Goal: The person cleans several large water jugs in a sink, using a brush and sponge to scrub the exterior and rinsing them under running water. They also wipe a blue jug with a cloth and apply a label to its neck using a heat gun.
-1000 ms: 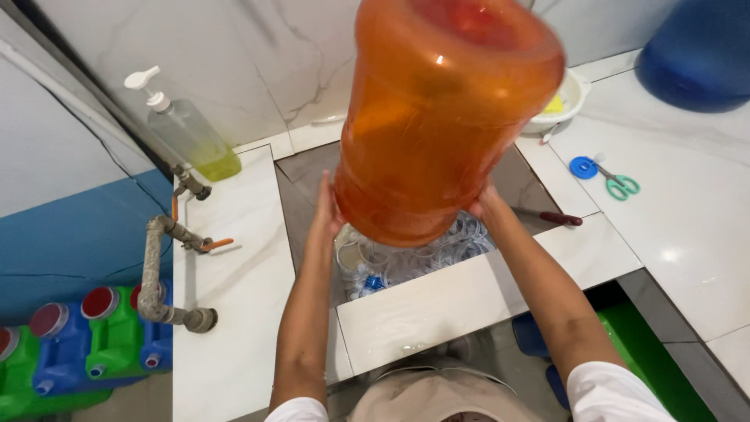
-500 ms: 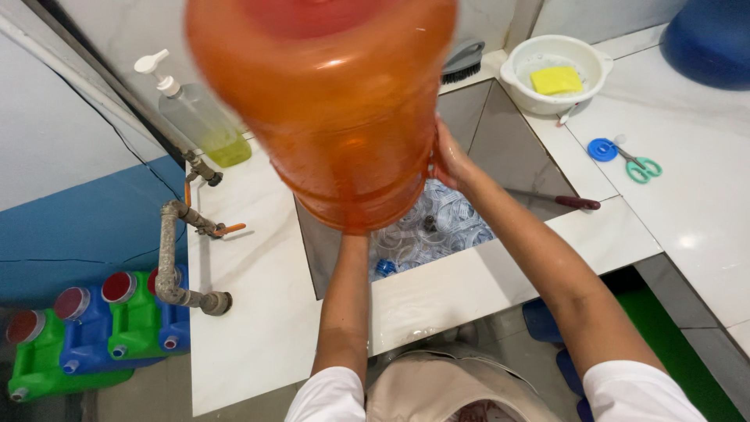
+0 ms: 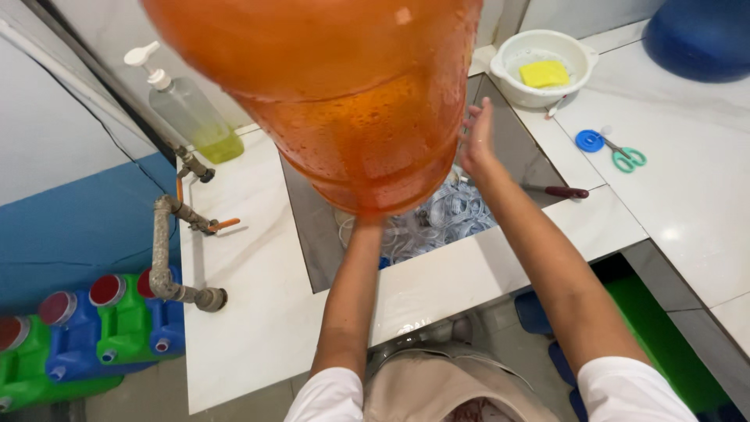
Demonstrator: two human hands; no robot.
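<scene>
Fingers of the right hand (image 3: 478, 139) are spread wide and flat, just beside the right wall of the big orange water jug (image 3: 328, 101), looking barely in contact or just off it. Left hand (image 3: 367, 223) is tucked under the jug's low end, so I can't tell how its fingers sit; it looks like it's carrying the load from below.

Jug is up in the air over the sunken sink (image 3: 305, 234), tilted toward the camera. My guess on handling: stiff thin plastic, bulky rather than heavy if it's empty, and the droplets on the wall mean slippery. One palm under the base and one flat on the side seems the sane grip.

Versus half a second ago: the jug is closer to the camera and fills more of the top, and the right hand has opened off the side where it was cupping it. Soap pump bottle (image 3: 187, 109) far left, white bowl (image 3: 508, 70) and scissors (image 3: 621, 155) far right haven't moved.
</scene>
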